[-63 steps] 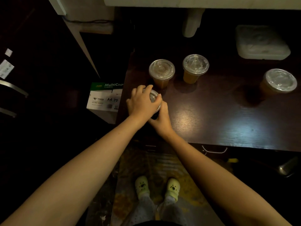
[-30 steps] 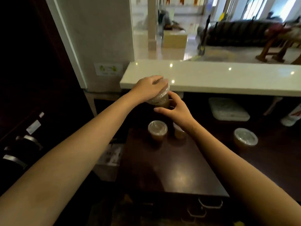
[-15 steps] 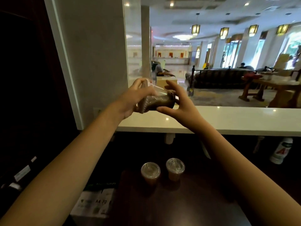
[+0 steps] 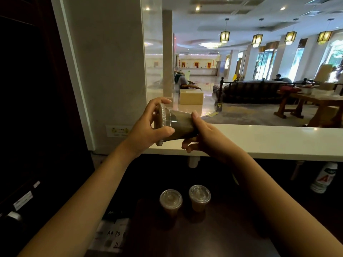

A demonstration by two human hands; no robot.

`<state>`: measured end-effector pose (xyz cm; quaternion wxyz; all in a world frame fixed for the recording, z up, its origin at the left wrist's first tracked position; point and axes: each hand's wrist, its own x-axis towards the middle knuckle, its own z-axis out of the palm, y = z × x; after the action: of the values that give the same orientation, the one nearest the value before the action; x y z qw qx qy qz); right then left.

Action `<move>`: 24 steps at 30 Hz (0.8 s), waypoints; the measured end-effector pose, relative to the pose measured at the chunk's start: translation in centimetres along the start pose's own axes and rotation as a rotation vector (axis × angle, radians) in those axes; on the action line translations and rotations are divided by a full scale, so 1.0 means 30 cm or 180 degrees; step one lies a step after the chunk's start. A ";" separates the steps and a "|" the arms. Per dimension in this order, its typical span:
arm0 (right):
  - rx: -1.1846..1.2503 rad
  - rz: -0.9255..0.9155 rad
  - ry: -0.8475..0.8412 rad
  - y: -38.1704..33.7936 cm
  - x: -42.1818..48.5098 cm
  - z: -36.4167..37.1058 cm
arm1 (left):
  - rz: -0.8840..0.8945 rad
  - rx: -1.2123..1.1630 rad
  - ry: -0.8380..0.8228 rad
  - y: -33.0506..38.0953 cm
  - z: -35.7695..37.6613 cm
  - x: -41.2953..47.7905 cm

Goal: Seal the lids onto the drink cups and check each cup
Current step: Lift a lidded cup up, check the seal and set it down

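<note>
A clear drink cup (image 4: 179,125) with brown liquid is held on its side at chest height, lid end to the left. My left hand (image 4: 148,127) grips the lidded end, fingers wrapped over the clear lid (image 4: 162,119). My right hand (image 4: 202,134) holds the cup's base end, thumb on top. Two more lidded cups stand upright below on the dark wooden table (image 4: 213,238): a left cup (image 4: 170,201) and a right cup (image 4: 199,198), close together.
A white counter (image 4: 259,141) runs across just behind my hands, with a wall pillar (image 4: 111,71) to the left. A box of A4 paper (image 4: 111,236) sits left of the table. A white bottle (image 4: 323,179) stands under the counter at right.
I lifted the cup off the table to chest height and turned it onto its side. My head rose, so the view now takes in the lobby beyond the counter.
</note>
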<state>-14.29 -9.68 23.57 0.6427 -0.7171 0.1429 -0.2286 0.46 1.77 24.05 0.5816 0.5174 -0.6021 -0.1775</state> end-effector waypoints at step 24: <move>0.0122 0.0169 -0.0140 0.061 0.020 0.013 | 0.0051 0.0136 0.0136 -0.070 -0.003 -0.036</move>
<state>-13.41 -9.88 21.83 0.6651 -0.7055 0.1433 -0.1984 1.18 1.87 21.81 0.5845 0.5286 -0.5973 -0.1489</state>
